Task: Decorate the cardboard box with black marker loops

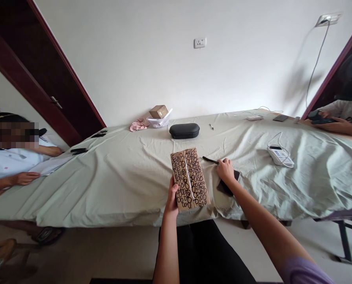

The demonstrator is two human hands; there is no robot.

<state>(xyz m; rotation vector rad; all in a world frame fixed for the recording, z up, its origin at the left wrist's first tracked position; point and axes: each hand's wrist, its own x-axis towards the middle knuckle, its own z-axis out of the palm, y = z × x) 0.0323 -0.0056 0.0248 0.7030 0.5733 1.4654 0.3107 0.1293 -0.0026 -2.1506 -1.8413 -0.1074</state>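
Observation:
A brown cardboard box covered in hand-drawn black loops, with a pale strip down its middle, is tilted up at the table's front edge. My left hand is closed on its lower left side, thumb on the front face. To the right of the box, my right hand has its fingers closed around one end of a black marker, low over the cloth. A dark flat object, partly hidden by my right wrist, lies under that hand.
A wrinkled pale green cloth covers the table. Farther back are a black zip case, a small box and a pink cloth. A white corded device lies right. People sit at the left and right ends.

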